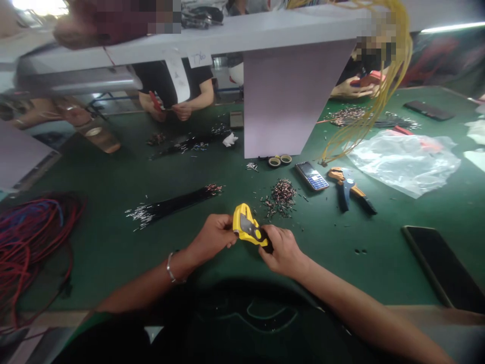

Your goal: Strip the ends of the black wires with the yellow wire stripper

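My right hand (283, 248) is wrapped round the dark handles of a yellow and grey wire stripper (248, 226), its head pointing to the left. At that head my left hand (215, 233) is closed in a pinch. Whatever lies between its fingers is too small or hidden to make out. Beyond my left hand lies a bundle of black wires (178, 203), with silvery ends to the left and coppery ends to the right. A heap of short wire scraps (282, 194) sits just past the stripper.
Red and blue cables (30, 247) are coiled at left. To the right are a keypad phone (311, 176), orange and blue pliers (348, 188), a plastic bag (409, 159) and a smartphone (443, 263). Yellow wires (379, 111) hang from the shelf (273, 30). Co-workers sit opposite.
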Action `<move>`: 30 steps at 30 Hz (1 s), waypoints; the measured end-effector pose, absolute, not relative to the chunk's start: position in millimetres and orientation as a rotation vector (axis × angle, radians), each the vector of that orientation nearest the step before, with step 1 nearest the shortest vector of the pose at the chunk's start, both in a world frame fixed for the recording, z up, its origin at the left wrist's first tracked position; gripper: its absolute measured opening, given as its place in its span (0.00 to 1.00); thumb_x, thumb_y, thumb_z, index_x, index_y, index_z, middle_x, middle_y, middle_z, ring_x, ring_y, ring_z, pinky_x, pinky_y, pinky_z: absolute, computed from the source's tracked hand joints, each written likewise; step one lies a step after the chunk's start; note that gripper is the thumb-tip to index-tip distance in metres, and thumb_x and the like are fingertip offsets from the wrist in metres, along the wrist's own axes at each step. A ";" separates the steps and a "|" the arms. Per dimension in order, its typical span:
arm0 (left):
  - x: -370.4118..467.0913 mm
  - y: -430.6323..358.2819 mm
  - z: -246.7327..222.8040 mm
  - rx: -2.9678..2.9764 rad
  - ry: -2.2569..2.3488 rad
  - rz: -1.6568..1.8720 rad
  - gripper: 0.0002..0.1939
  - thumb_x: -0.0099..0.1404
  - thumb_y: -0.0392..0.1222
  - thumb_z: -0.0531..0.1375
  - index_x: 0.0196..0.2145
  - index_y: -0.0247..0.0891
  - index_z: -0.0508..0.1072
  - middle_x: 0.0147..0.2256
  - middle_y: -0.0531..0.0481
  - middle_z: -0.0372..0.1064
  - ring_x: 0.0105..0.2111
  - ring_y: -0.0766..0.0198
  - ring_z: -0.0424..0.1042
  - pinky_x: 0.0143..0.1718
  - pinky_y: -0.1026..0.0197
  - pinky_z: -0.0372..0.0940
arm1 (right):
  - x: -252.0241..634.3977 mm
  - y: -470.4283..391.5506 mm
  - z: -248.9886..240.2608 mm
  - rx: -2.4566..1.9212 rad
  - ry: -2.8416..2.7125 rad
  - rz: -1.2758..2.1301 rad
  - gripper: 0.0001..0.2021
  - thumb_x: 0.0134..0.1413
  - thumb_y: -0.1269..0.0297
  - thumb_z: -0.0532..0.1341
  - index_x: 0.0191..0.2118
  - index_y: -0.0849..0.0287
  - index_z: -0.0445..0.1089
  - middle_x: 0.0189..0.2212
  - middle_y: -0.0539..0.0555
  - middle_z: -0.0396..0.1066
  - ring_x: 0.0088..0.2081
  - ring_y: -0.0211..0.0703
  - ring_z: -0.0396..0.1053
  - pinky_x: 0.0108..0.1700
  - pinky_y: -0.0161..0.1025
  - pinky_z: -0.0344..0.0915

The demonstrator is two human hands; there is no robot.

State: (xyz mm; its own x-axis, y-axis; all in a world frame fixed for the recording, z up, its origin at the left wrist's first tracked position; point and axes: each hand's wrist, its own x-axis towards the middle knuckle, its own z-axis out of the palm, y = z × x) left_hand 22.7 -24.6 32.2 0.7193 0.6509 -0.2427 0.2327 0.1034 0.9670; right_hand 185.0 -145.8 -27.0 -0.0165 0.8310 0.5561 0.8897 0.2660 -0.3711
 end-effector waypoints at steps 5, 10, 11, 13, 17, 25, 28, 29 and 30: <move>27.5 -20.9 27.6 1.460 0.825 0.328 0.03 0.49 0.35 0.59 0.21 0.33 0.70 0.15 0.56 0.64 0.15 0.74 0.59 0.18 0.70 0.56 | 184.7 -142.1 -34.6 -1.613 -1.741 0.005 0.13 0.47 0.69 0.54 0.41 0.60 0.60 0.27 0.55 0.71 0.26 0.46 0.69 0.30 0.39 0.63; 29.4 -14.8 27.3 1.390 0.920 0.370 0.07 0.52 0.40 0.63 0.25 0.32 0.73 0.14 0.56 0.64 0.12 0.75 0.57 0.14 0.70 0.54 | 187.2 -136.3 -33.1 -1.721 -1.363 0.428 0.09 0.44 0.68 0.55 0.36 0.58 0.63 0.23 0.49 0.66 0.23 0.39 0.64 0.28 0.36 0.60; 29.4 -13.7 28.3 1.371 0.928 0.387 0.07 0.52 0.40 0.63 0.25 0.32 0.73 0.13 0.56 0.64 0.11 0.75 0.56 0.14 0.70 0.52 | 188.6 -135.0 -31.6 -1.706 -1.272 0.525 0.09 0.44 0.68 0.56 0.35 0.58 0.63 0.23 0.49 0.66 0.23 0.39 0.63 0.28 0.36 0.60; 29.5 -12.2 31.3 1.335 0.919 0.403 0.08 0.53 0.40 0.63 0.25 0.31 0.73 0.13 0.56 0.64 0.11 0.76 0.54 0.13 0.70 0.50 | 191.8 -132.7 -28.4 -1.602 -1.086 0.752 0.10 0.42 0.68 0.57 0.35 0.59 0.64 0.24 0.48 0.65 0.23 0.39 0.63 0.28 0.37 0.61; 29.2 -10.4 35.7 1.251 0.881 0.401 0.09 0.55 0.42 0.63 0.27 0.31 0.74 0.11 0.56 0.61 0.11 0.76 0.51 0.13 0.69 0.48 | 196.8 -129.8 -21.4 -1.245 -0.785 1.163 0.14 0.39 0.70 0.58 0.38 0.60 0.64 0.25 0.48 0.67 0.23 0.38 0.65 0.29 0.39 0.63; 26.5 -5.3 31.4 1.141 0.783 0.390 0.09 0.55 0.40 0.64 0.31 0.30 0.75 0.16 0.53 0.66 0.15 0.73 0.61 0.18 0.67 0.53 | 196.2 -130.8 -14.1 -1.026 -0.713 1.413 0.18 0.36 0.73 0.62 0.40 0.61 0.68 0.30 0.52 0.71 0.29 0.42 0.69 0.35 0.41 0.63; 27.0 -6.0 33.9 1.094 0.766 0.357 0.09 0.53 0.38 0.65 0.32 0.30 0.75 0.18 0.52 0.68 0.16 0.71 0.64 0.20 0.66 0.57 | 195.6 -130.9 -14.1 -0.924 -0.674 1.463 0.19 0.36 0.74 0.62 0.41 0.62 0.68 0.30 0.52 0.71 0.29 0.43 0.69 0.35 0.43 0.64; 27.4 -6.8 34.1 1.081 0.760 0.355 0.09 0.53 0.38 0.65 0.32 0.30 0.75 0.18 0.51 0.69 0.16 0.71 0.64 0.20 0.66 0.58 | 195.7 -130.8 -13.3 -0.889 -0.664 1.469 0.19 0.36 0.74 0.61 0.41 0.62 0.68 0.30 0.53 0.72 0.28 0.44 0.70 0.36 0.44 0.64; 28.0 -8.0 33.6 1.075 0.757 0.351 0.09 0.53 0.38 0.65 0.32 0.30 0.75 0.18 0.51 0.69 0.16 0.71 0.64 0.20 0.66 0.58 | 196.0 -130.7 -12.2 -0.858 -0.655 1.470 0.19 0.36 0.74 0.61 0.41 0.62 0.68 0.31 0.53 0.72 0.29 0.44 0.70 0.36 0.45 0.65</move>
